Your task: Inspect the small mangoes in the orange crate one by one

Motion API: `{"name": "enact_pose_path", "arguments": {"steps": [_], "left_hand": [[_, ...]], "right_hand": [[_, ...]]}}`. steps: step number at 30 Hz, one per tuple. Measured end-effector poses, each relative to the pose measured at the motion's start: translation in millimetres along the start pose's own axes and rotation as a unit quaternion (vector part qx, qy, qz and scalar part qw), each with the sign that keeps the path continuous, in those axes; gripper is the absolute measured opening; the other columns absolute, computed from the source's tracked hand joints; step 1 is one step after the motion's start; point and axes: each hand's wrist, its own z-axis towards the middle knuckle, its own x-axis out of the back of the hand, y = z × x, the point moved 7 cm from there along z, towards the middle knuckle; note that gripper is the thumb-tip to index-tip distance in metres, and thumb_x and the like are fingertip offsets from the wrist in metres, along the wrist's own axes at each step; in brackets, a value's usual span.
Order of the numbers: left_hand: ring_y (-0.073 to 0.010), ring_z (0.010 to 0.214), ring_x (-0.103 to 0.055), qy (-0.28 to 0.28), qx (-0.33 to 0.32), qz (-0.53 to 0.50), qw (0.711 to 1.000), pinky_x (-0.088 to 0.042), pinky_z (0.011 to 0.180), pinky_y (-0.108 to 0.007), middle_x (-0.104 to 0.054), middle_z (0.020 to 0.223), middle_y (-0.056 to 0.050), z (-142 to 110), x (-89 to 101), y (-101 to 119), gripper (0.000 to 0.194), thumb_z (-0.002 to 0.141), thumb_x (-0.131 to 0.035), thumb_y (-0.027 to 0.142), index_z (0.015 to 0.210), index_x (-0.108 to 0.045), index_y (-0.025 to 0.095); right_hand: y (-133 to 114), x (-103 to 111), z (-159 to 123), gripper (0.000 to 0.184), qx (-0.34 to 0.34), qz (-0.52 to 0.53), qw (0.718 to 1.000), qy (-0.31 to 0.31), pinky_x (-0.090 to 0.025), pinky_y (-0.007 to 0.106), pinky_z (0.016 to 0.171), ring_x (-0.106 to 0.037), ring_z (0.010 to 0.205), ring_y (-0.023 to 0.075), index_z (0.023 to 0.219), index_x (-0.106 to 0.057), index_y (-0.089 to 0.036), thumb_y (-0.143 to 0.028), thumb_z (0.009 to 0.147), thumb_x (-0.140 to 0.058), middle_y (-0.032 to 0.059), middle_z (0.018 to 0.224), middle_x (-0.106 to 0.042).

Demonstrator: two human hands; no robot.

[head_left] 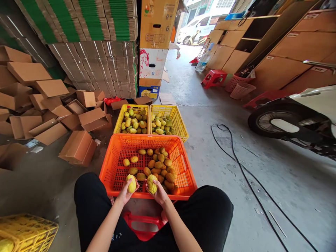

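Observation:
My left hand (128,190) is closed around a smooth yellow oval fruit (131,184). A second fruit, yellow-green with a lumpy skin (152,184), is in my right hand (158,193). Both hands are over the near rim of an orange plastic crate (113,147), a short gap between them. Inside that crate, brownish-yellow fruits (170,177) are heaped on the right, with a few scattered on the left. The exact kind of fruit is unclear. Behind it stand two yellow crates (181,130) holding green and yellow fruits (135,124).
Loose cardboard boxes (78,147) lie at the left, before stacks of flattened cartons (91,63). A yellow crate (28,229) stands at lower left. On the right are a black cable (243,168), a motorbike wheel (273,122) and a red stool (214,78).

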Motion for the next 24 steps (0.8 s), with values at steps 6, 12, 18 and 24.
{"name": "enact_pose_path", "arguments": {"steps": [6, 12, 18, 24], "left_hand": [[-0.0183, 0.068, -0.076, -0.017, 0.026, 0.012, 0.999, -0.070, 0.079, -0.034, -0.078, 0.088, -0.005, -1, -1.4, -2, 0.031, 0.099, -0.082, 0.015, 0.128, -0.072, 0.017], [-0.0244, 0.074, -0.079, -0.021, 0.037, -0.026, 0.999, -0.069, 0.077, -0.037, -0.081, 0.090, -0.013, -7, -7.7, 2, 0.041, 0.116, -0.053, 0.038, 0.138, -0.072, 0.009], [-0.0295, 0.082, -0.084, -0.013, 0.041, -0.059, 0.997, -0.072, 0.089, -0.050, -0.085, 0.100, -0.015, 2, 0.0, 2, 0.051, 0.107, -0.059, 0.027, 0.155, -0.065, 0.013], [-0.0326, 0.095, -0.089, -0.015, 0.048, -0.016, 0.999, -0.072, 0.100, -0.052, -0.085, 0.112, -0.017, 7, 3.9, -3, 0.057, 0.103, -0.077, 0.021, 0.157, -0.060, 0.015]], "right_hand": [[0, 0, -1, 0.057, -0.004, -0.007, 1.000, 0.005, -0.068, 0.055, 0.100, -0.083, 0.110, 0.0357, 0.111, -0.078, -0.023, -0.043, 0.066, -0.108, 0.0118, 0.109, -0.087], [2, 1, -1, 0.057, -0.008, -0.030, 1.000, -0.001, -0.066, 0.046, 0.095, -0.083, 0.101, 0.0299, 0.110, -0.080, -0.020, -0.049, 0.069, -0.108, 0.0110, 0.107, -0.087], [4, 2, 0, 0.055, -0.035, -0.014, 0.999, -0.010, -0.064, 0.033, 0.081, -0.078, 0.084, 0.0199, 0.110, -0.081, -0.019, -0.051, 0.075, -0.107, 0.0076, 0.097, -0.085], [4, 2, 2, 0.047, -0.037, 0.005, 0.999, 0.007, -0.063, 0.029, 0.074, -0.075, 0.076, 0.0172, 0.104, -0.081, -0.020, -0.054, 0.081, -0.102, 0.0067, 0.092, -0.084]]}}
